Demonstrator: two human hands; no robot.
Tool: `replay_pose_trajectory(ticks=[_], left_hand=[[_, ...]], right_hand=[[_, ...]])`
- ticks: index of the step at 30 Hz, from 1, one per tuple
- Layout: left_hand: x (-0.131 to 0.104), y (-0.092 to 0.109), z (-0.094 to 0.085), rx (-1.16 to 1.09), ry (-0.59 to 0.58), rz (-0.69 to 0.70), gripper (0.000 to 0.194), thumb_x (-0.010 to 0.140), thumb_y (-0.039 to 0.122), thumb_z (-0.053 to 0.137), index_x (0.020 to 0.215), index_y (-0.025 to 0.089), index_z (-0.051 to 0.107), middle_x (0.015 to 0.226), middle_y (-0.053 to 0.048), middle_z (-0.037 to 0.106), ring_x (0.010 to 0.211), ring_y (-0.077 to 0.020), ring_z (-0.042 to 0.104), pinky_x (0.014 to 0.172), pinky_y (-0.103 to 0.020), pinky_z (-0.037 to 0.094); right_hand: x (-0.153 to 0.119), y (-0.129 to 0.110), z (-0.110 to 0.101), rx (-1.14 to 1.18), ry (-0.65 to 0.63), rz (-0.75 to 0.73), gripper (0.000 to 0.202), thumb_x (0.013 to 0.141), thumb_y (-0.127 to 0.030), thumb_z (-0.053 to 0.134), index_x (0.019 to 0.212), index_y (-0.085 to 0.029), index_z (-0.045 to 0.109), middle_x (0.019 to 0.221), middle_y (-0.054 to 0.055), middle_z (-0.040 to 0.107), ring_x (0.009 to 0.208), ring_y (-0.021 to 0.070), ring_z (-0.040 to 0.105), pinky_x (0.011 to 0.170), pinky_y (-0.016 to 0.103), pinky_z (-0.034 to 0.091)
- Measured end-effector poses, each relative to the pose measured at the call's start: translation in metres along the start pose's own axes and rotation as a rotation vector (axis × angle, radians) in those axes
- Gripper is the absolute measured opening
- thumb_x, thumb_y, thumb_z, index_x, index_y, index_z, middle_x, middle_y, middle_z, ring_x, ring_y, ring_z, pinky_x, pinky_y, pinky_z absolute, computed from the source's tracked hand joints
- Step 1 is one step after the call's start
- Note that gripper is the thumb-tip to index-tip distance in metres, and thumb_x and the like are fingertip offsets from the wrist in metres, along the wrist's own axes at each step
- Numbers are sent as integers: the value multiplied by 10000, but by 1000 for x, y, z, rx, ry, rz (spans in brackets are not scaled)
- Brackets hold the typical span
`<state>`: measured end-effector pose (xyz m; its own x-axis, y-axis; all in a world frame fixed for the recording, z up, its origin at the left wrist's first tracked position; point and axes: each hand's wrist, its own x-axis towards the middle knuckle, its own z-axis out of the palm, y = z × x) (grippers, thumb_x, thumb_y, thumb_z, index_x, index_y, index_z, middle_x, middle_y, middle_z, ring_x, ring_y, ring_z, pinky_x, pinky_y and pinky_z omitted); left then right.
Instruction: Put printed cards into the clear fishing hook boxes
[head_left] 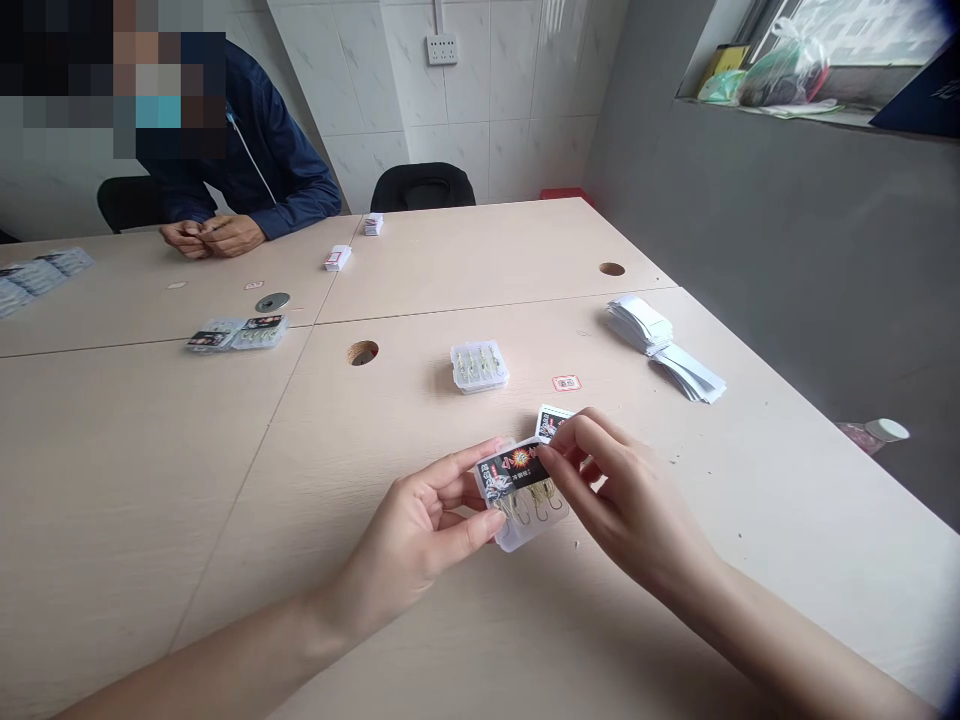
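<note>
My left hand point(442, 515) grips a small clear plastic box point(517, 535) by its left side, thumb in front and fingers behind. Gold fish hooks point(536, 500) show through the box. Across its upper part lies a black label point(512, 470) with red and white print. My right hand point(611, 480) is closed, with thumb and index finger pinching the label's right end at the box edge. Just behind the box, a white-edged piece with a similar black print point(553, 422) lies on the table, partly covered by my right hand.
Another hook box point(480, 367) stands ahead, with a small red-bordered sticker point(567, 383) beside it. White paper stacks point(652, 335) lie at the right. Labelled boxes point(238, 334) and a cable hole point(363, 353) are at left. Across the table point(450, 260), a person point(277, 150) sits with hands together.
</note>
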<state>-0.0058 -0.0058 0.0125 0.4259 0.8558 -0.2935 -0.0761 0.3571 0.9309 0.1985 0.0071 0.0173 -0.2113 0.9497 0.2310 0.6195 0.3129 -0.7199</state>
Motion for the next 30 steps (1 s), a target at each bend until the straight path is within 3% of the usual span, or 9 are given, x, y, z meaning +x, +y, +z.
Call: replay_pose_trajectory(ticks=[12, 30], left_hand=[[-2, 1, 2, -10, -4, 5, 516, 864, 208, 650, 1347, 298, 492, 1259, -20, 653, 1150, -186, 596, 944, -252, 493], [-4, -1, 3, 47, 1, 23, 503, 876, 218, 636, 1344, 328, 488, 1267, -4, 641, 1136, -181, 598, 928, -242, 503]], right_hand=[[3, 1, 4, 120, -97, 146, 284, 963, -363, 426, 722, -213, 432, 602, -37, 458, 520, 107, 372, 468, 258, 306], [3, 1, 3, 189, -121, 191, 323, 955, -403, 437, 696, -213, 404, 590, -50, 410, 525, 99, 331, 468, 251, 268]])
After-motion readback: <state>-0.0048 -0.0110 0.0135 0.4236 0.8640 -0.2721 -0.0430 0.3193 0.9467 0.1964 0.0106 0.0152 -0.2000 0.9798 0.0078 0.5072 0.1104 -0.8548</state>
